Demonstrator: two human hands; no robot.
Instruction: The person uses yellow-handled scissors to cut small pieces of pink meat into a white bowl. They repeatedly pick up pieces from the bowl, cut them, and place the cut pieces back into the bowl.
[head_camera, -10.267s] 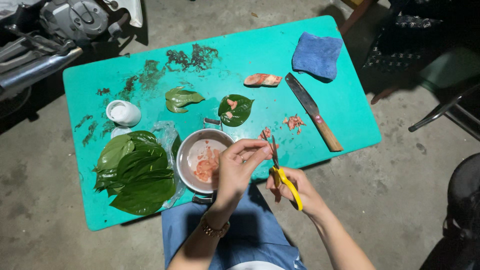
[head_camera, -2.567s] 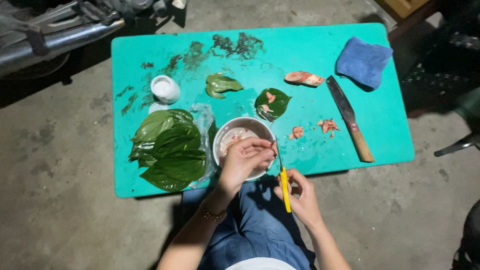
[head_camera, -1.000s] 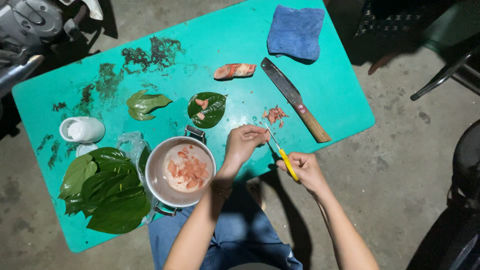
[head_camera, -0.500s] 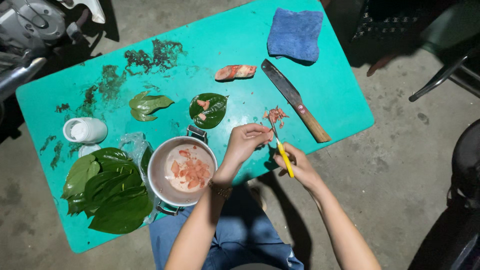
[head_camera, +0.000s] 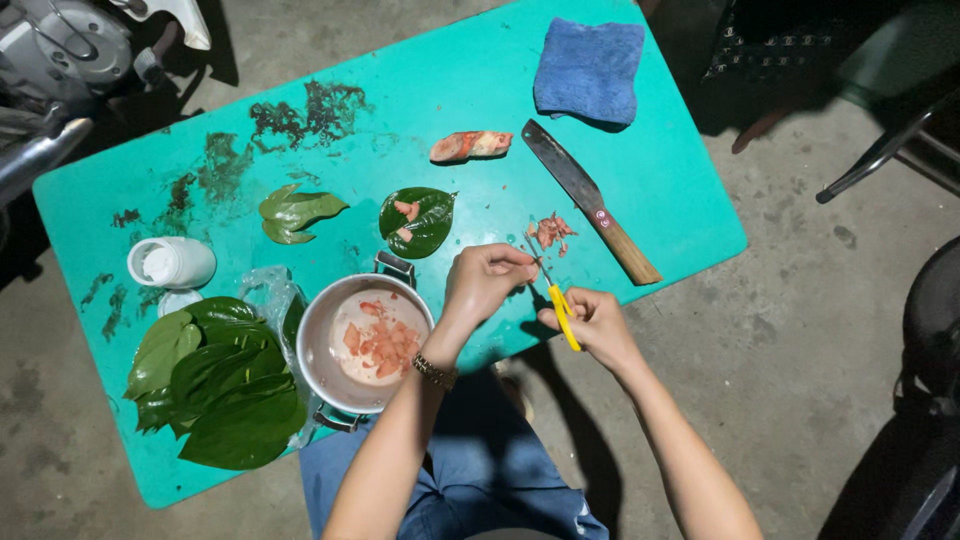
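The fingers (head_camera: 520, 262) of the left hand (head_camera: 485, 283) are curled and pressed together at the tips, pinching something very small. It is too tiny to tell what it is. The tip of a thin blade touches these fingertips.

The blade belongs to a small knife with a yellow handle (head_camera: 562, 310). The right hand (head_camera: 592, 322) holds it, with the fingers wrapped tight around the yellow part. The two hands are just beside each other, over the near edge of the worktop (head_camera: 690, 190).

Just past the left fingertips lies a little heap of pink cut bits (head_camera: 550, 230) on the green worktop. Beside the heap lies a big knife with a wooden handle (head_camera: 592, 203).

To the left of the left hand stands a round metal pot (head_camera: 360, 345) with pink pieces in pale liquid. Behind the pot lies a green leaf with pink bits on it (head_camera: 417, 219), and a folded leaf (head_camera: 293, 212) lies further left. A pink chunk (head_camera: 470, 146) lies further back, near a blue cloth (head_camera: 588, 70).

At the left end a pile of big green leaves (head_camera: 215, 380) sits on clear plastic, and a small white jar (head_camera: 170, 263) lies near it.
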